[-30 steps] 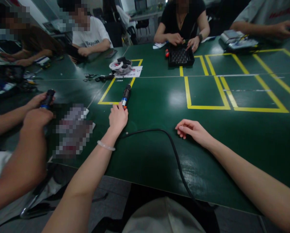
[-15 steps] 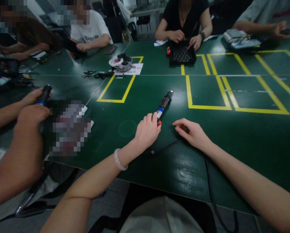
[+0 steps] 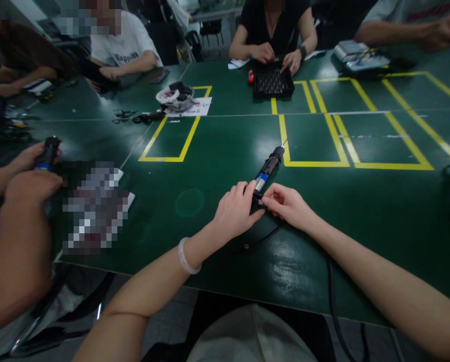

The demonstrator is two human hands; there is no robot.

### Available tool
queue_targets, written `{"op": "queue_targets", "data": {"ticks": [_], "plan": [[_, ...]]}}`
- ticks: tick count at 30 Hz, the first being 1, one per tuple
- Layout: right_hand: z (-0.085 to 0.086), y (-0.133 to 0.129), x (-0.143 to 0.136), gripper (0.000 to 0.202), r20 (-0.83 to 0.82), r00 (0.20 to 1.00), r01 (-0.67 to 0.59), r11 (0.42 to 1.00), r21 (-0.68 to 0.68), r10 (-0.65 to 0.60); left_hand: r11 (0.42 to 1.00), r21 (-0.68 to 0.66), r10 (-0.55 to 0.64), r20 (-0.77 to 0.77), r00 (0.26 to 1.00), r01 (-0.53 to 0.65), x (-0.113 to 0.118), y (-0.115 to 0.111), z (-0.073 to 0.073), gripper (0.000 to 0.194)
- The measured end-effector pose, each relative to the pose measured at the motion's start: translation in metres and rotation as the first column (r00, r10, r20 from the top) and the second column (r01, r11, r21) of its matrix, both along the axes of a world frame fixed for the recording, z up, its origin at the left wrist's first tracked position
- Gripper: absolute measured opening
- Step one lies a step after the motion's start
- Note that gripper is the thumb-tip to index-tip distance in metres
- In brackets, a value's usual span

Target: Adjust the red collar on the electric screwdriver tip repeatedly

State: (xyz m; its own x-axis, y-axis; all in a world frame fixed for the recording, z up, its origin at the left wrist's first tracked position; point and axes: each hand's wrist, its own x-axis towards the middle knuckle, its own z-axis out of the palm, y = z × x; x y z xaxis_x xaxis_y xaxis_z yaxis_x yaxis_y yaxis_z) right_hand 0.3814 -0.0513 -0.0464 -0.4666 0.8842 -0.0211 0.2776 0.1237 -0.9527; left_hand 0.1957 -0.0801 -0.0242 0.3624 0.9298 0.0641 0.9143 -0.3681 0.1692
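My left hand (image 3: 234, 208) is wrapped over the rear part of an electric screwdriver (image 3: 267, 171), a black and silver tool with a blue ring. Its thin bit points away from me and slightly right, above the green table. Beside it, the thumb and forefinger of my right hand (image 3: 290, 206) are pinched together against the tool's back end. Whatever lies between those fingertips is too small to make out. Under my right wrist a black cable (image 3: 332, 286) runs off the table edge. A small metal ring (image 3: 246, 246) shows at a thin cord's end.
Yellow tape outlines (image 3: 317, 164) mark the green table (image 3: 217, 151). A stack of tape rolls (image 3: 174, 96) sits on white paper. Across the table, a person handles a black tray (image 3: 273, 85). At left, a neighbour's hands hold a similar screwdriver (image 3: 49, 151) near blurred-out packets (image 3: 96, 206).
My right hand has come left and now touches the screwdriver's rear end. The screwdriver in my left hand has shifted right and tilted more that way. The view has also moved slightly.
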Motion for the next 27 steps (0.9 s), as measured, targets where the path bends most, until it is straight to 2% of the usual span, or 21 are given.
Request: {"op": "queue_targets", "data": {"ticks": [2, 4, 6, 9, 13, 16, 17, 19, 21, 24, 27], "plan": [[0.0, 0.001, 0.0, 0.026, -0.147, 0.988, -0.007, 0.951, -0.309, -0.04, 1.0, -0.014, -0.013, 0.028, 1.0, 0.013, -0.003, 0.0, -0.001, 0.067], [0.001, 0.001, 0.001, 0.03, -0.221, 0.973, -0.046, 0.881, -0.47, -0.068, 1.0, -0.021, -0.021, 0.045, 0.999, 0.022, -0.005, 0.0, -0.001, 0.067], [0.002, 0.0, 0.002, 0.031, -0.25, 0.965, -0.068, 0.853, -0.517, -0.074, 1.0, -0.019, -0.021, 0.054, 0.998, 0.022, -0.005, 0.0, -0.002, 0.067], [0.001, -0.001, 0.002, 0.033, -0.274, 0.96, -0.092, 0.866, -0.491, -0.054, 1.0, -0.02, -0.016, 0.061, 0.998, 0.017, -0.006, 0.0, -0.003, 0.067], [-0.003, -0.002, 0.002, 0.029, -0.241, 0.97, -0.093, 0.953, -0.289, 0.022, 0.999, -0.041, -0.02, 0.068, 0.997, 0.023, -0.007, 0.0, -0.002, 0.068], [-0.006, -0.003, 0.003, 0.018, -0.066, 0.993, -0.095, 0.995, 0.042, 0.098, 0.998, -0.055, -0.02, 0.068, 0.997, 0.023, -0.007, 0.001, -0.001, 0.073], [-0.006, -0.004, 0.004, 0.014, 0.015, 0.994, -0.111, 0.978, 0.178, 0.111, 0.998, -0.059, -0.021, 0.068, 0.997, 0.025, -0.007, 0.001, 0.0, 0.074], [-0.007, -0.005, 0.006, 0.007, 0.162, 0.98, -0.175, 0.897, 0.406, 0.118, 0.997, -0.068, -0.024, 0.068, 0.997, 0.029, -0.008, 0.001, 0.0, 0.077], [-0.007, -0.005, 0.008, 0.008, 0.267, 0.956, -0.255, 0.804, 0.538, 0.124, 0.997, -0.069, -0.027, 0.067, 0.997, 0.032, -0.008, 0.001, 0.0, 0.078], [-0.006, -0.005, 0.013, 0.016, 0.401, 0.907, -0.372, 0.696, 0.615, 0.13, 0.998, -0.057, -0.034, 0.065, 0.997, 0.038, -0.009, 0.0, -0.001, 0.082], [-0.004, -0.004, 0.016, 0.019, 0.473, 0.87, -0.441, 0.644, 0.625, 0.138, 0.998, -0.053, -0.034, 0.066, 0.997, 0.037, -0.009, 0.0, -0.002, 0.083]]}}
